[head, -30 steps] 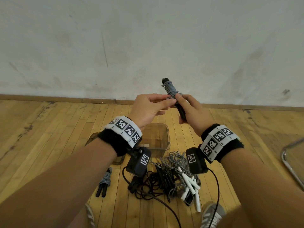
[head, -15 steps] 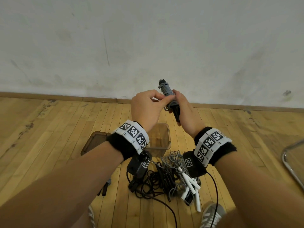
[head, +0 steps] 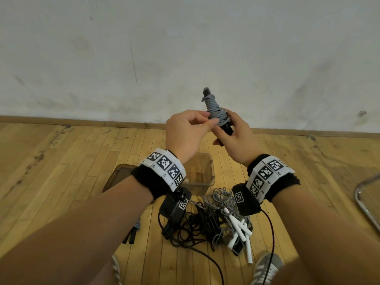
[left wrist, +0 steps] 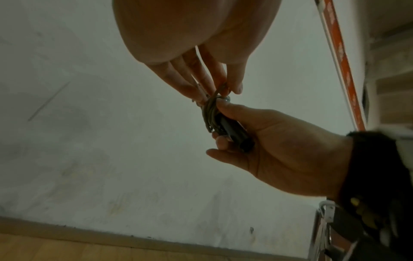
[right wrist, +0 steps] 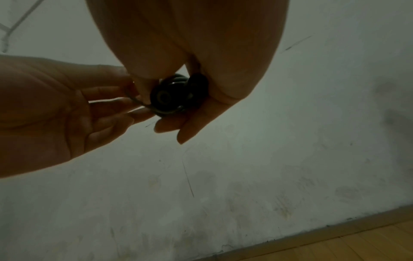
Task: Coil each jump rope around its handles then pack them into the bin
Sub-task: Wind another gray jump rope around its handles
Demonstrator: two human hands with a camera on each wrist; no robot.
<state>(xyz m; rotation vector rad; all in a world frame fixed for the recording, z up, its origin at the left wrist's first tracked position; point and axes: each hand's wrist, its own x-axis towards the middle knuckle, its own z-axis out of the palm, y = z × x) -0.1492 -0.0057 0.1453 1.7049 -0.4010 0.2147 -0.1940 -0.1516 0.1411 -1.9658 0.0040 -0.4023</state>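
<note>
A jump rope (head: 216, 112), its black handles wound with grey cord, is held upright in front of the wall above the bin. My right hand (head: 225, 131) grips the lower part of the handles (left wrist: 233, 131), thumb against the wraps. My left hand (head: 211, 120) pinches a loop of the grey cord (left wrist: 220, 93) at the side of the bundle. In the right wrist view the round handle ends (right wrist: 170, 95) show between both hands. On the floor below stands the clear bin (head: 208, 173), with nothing visible inside.
A tangled pile of black and grey ropes (head: 207, 221) with white handles (head: 240, 229) lies on the wooden floor before the bin. One coiled rope with black handles (head: 132, 233) lies at the left. A brown lid (head: 117, 175) sits beside the bin. A metal chair frame (head: 364, 204) stands at the right.
My left hand's fingers have shifted along the grey wraps and now pinch the cord at the bundle's side. The right hand keeps hold of the handles, tilted slightly differently.
</note>
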